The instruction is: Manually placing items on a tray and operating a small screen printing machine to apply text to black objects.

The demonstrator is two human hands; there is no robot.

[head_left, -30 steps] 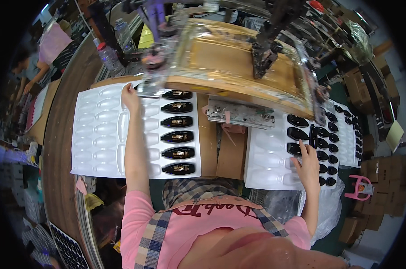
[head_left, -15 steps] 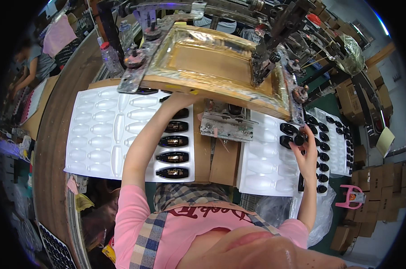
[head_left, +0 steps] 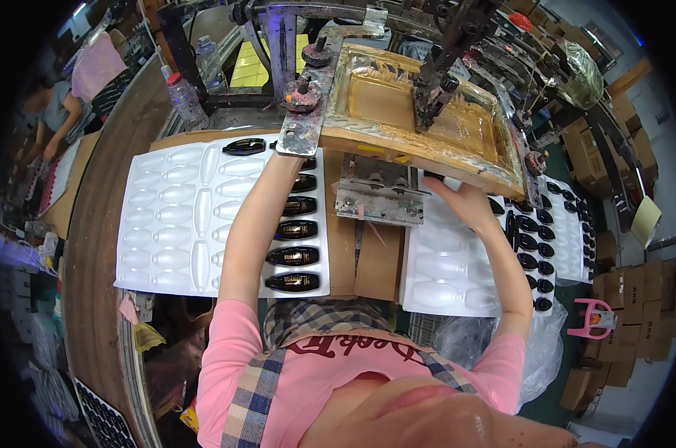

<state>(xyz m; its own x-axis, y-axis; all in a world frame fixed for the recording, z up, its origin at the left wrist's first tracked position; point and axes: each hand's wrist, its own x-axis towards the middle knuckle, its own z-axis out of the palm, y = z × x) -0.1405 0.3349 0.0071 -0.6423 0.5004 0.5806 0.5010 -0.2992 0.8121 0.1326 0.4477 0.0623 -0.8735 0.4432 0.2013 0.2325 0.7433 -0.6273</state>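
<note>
A wooden screen-printing frame (head_left: 420,153) with amber mesh hangs tilted over a metal jig (head_left: 380,209). My left hand (head_left: 284,163) reaches up beside the frame's left metal bracket (head_left: 301,127), which hides its fingers. At the jig's right end is my right hand (head_left: 461,200), thumb toward the jig; its other fingers, and anything in them, are hidden under the frame. Black bottles with gold print (head_left: 293,256) lie in a column on the left white moulded tray (head_left: 202,216). To the right, a second white tray (head_left: 442,265) has dark bottles (head_left: 528,243) along its right side.
Brown cardboard (head_left: 379,261) lies between the trays. A clear jar with a red lid (head_left: 183,97) stands at the back left. Machine arms (head_left: 435,97) overhang the centre. Cartons (head_left: 629,313) and a pink stool (head_left: 592,317) are on the right; another person (head_left: 54,112) works far left.
My right hand has moved left from the right tray's black bottles to the jig. The screen frame has shifted right, uncovering a yellow sheet behind it. My left hand stays near the frame's left end.
</note>
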